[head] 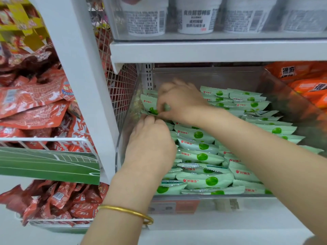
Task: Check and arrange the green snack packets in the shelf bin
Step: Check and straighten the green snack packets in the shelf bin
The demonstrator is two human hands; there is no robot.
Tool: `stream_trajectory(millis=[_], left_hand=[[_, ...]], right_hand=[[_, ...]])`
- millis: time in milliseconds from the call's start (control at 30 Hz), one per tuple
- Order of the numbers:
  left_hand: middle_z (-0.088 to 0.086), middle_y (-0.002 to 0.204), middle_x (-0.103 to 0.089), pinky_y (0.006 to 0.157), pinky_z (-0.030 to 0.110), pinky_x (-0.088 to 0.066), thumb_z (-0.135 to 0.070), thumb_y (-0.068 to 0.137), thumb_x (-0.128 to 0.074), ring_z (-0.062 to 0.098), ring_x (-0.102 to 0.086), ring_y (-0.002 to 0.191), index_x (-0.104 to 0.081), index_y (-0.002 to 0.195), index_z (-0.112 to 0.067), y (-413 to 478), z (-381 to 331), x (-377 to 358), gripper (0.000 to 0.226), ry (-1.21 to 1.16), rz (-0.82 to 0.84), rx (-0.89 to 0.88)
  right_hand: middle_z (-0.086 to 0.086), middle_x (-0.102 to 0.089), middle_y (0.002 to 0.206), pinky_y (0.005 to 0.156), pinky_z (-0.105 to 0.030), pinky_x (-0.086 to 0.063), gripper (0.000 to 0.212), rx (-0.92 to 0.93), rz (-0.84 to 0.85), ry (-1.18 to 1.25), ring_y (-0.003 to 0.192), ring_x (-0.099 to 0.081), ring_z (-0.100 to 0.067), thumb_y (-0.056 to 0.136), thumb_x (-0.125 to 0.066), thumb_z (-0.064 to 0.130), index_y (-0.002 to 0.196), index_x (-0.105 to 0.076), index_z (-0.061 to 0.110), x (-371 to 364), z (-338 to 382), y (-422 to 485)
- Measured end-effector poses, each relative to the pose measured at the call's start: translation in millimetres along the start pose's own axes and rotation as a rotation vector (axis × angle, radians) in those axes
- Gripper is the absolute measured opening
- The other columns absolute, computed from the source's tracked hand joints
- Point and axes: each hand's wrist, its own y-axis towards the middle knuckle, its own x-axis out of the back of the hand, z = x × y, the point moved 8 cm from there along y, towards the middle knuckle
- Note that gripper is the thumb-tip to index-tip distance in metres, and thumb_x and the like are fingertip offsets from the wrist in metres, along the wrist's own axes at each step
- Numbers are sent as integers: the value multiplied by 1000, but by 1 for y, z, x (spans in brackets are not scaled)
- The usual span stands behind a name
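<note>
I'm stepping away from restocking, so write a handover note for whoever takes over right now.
Right hand: pinches one packet in the back left corner of the bin.
Left hand: fingers curl round that packet's lower edge.
Green packets: lie in overlapping rows across the bin.
Done: most rows look tidy.
Left: seat the held packet; a few on the right side seem crooked.

Right hand (180,99) motion-blurred, pinching a packet (148,103). Left hand (150,144) fingertips buried among packets (203,181), grip unreadable. Bin label (173,206) too blurred to read. Cups (196,16) cropped at top, orange packs (304,80) cropped at right.
</note>
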Motion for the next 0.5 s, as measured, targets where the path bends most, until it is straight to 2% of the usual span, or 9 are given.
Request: stream_trajectory(millis=[67, 333, 434, 500], left_hand=[[12, 130, -40, 100, 35, -28, -12, 95, -39, 28, -32, 125, -48, 114, -2, -1, 1, 0, 24, -1, -1, 1], [11, 129, -41, 101, 34, -29, -10, 95, -39, 27, -34, 124, -49, 110, -3, -1, 4, 0, 19, -20, -9, -7], [11, 134, -39, 107, 34, -27, -10, 94, -39, 27, -31, 129, -49, 112, -2, -2, 3, 1, 21, -44, -24, -10], [11, 139, -36, 110, 34, -26, -10, 94, -39, 26, -28, 133, -47, 118, -2, -2, 3, 3, 26, -57, -46, -15]], right_hand=[[7, -52, 124, 95, -36, -28, 14, 0, 52, -88, 120, -37, -21, 87, -61, 36, 99, -67, 31, -8, 0, 1], [1, -58, 116, 88, -33, -31, 18, 35, 21, -267, 115, -44, -21, 89, -54, 18, 104, -63, 18, -14, 6, 10], [1, -61, 110, 88, -32, -31, 16, 15, -16, -165, 109, -48, -21, 92, -48, 17, 99, -63, 20, -8, 1, 6], [0, -62, 103, 81, -30, -28, 11, -16, -26, -54, 98, -51, -22, 94, -45, 19, 96, -56, 21, 1, -3, 4]])
